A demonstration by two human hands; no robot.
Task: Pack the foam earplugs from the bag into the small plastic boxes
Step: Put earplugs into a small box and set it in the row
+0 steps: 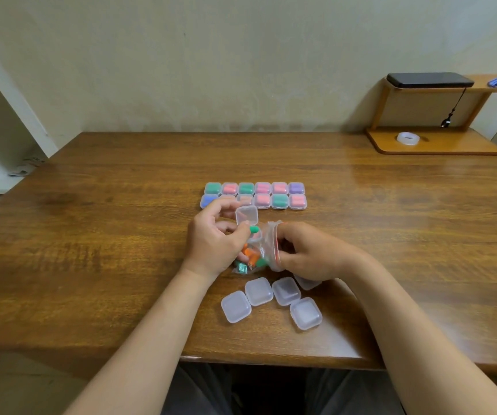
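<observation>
Head cam only, so just going through that. Working at a brown wooden table [91, 235], both bare forearms reaching in from the near edge.

Holding a small clear box [247, 216] in the left hand [214, 238], lid flipped up, fingers curled round it. Pinching a green earplug [254, 229] with that same thumb right at the box's open base; not managing to tell whether sitting inside or just on the rim.

Gripping the mouth of the zip bag [271, 244] with the right hand [310, 253], fingers and thumb clamped on the plastic by the red seal strip. Seeing the bag lying between the 2 hands, with orange and green earplugs [250, 255] bunched at its bottom end, close to the left wrist.

Noticing 12 filled boxes [263, 195] just beyond the hands, lined up in 2 rows of 6, lids closed, showing green, pink-red, purple and blue through the plastic; left fingers covering part of the front row.

Counting 4 empty-looking closed boxes [258, 291] loose near the table's front edge, plus a 5th box [307, 283] poking out from under the right hand.

Also spotting a small wooden shelf [432, 148] at the far right corner, carrying a black phone [429, 80] on top with a strap [447, 121] hanging down, and a roll of clear tape [408, 138] on its base.
</observation>
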